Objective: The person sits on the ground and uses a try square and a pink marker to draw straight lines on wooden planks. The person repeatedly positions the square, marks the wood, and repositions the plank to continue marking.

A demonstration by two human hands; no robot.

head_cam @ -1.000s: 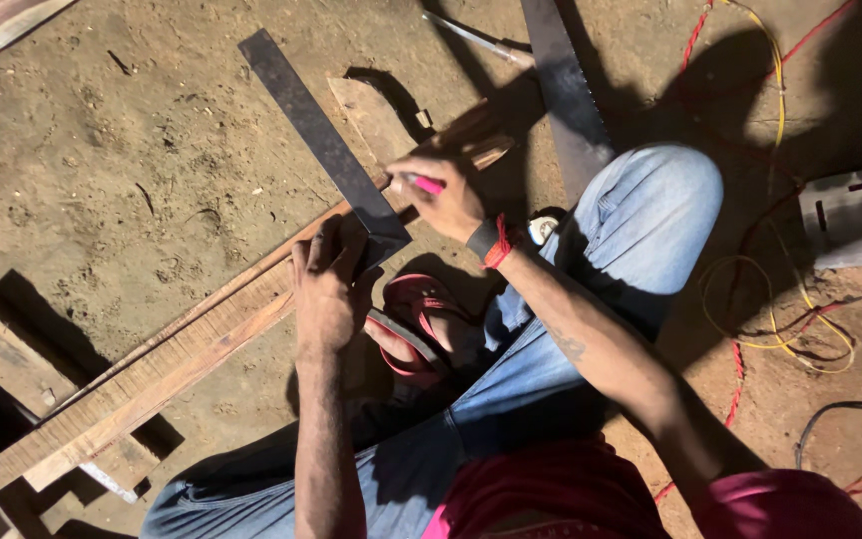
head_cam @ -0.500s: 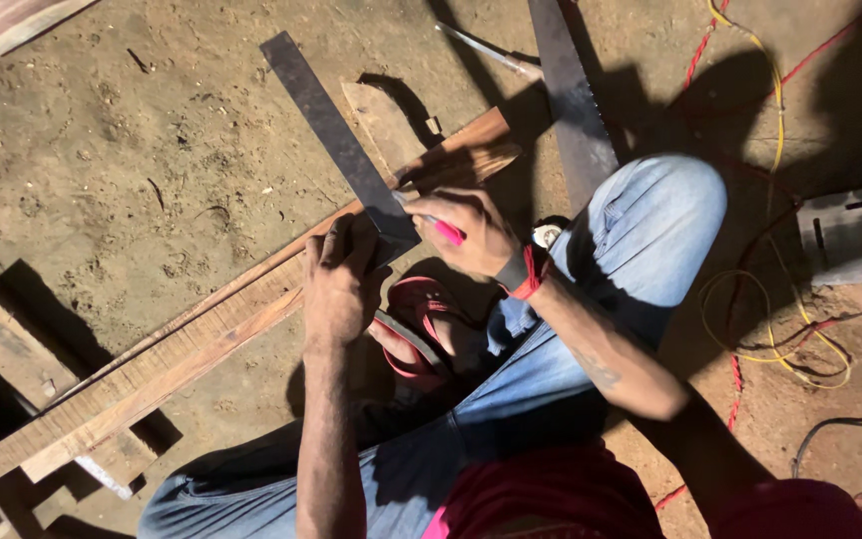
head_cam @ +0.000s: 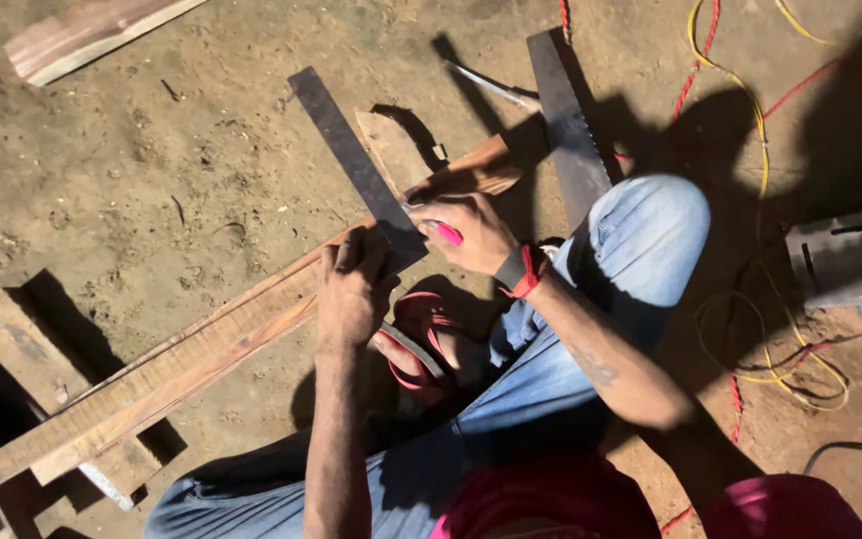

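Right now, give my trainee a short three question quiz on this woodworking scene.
1. True or false: the left hand presses the metal square onto the long plank.
2. What does the right hand hold? A) pink marker B) hammer C) chisel
3. Which tool lies on the dirt beside the raised knee?

Key: 1 true; 2 A, the pink marker; 3 the saw blade.

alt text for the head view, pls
A seated person's left hand presses a dark metal square onto a long wooden plank on dirt ground, while the right hand marks along it with a pink pencil.
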